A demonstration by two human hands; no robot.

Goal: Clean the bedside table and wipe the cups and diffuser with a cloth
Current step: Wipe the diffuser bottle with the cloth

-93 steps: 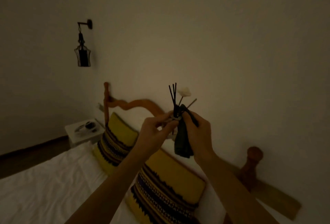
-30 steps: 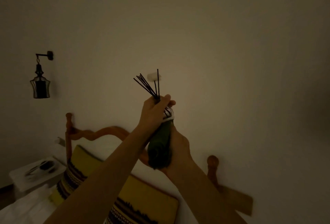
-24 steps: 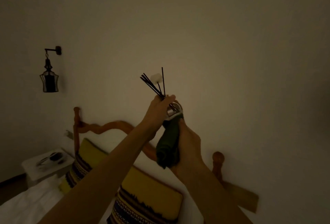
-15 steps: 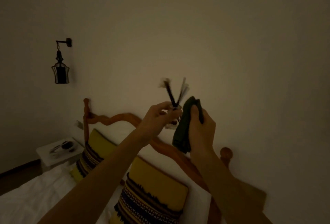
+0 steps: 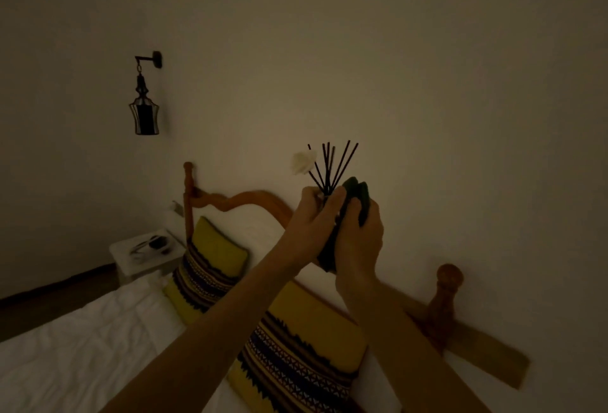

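Observation:
I hold a reed diffuser (image 5: 332, 169) up in front of the wall; its dark sticks and a white flower fan out above my fingers. My left hand (image 5: 312, 222) grips the diffuser's neck. My right hand (image 5: 360, 241) is closed on a dark green cloth (image 5: 357, 195) that wraps the bottle, so the bottle body is hidden. The white bedside table (image 5: 144, 256) stands far left beside the bed, with dark cups (image 5: 158, 243) on it.
Below my arms lies a bed with white sheets (image 5: 75, 343) and yellow patterned pillows (image 5: 296, 347). A wooden headboard (image 5: 243, 200) runs along the wall. A black lantern lamp (image 5: 143, 110) hangs on the wall at the left. The room is dim.
The diffuser went from tilted left and raised high to lower and upright. My right hand with the cloth slid from under the bottle to wrap around its side.

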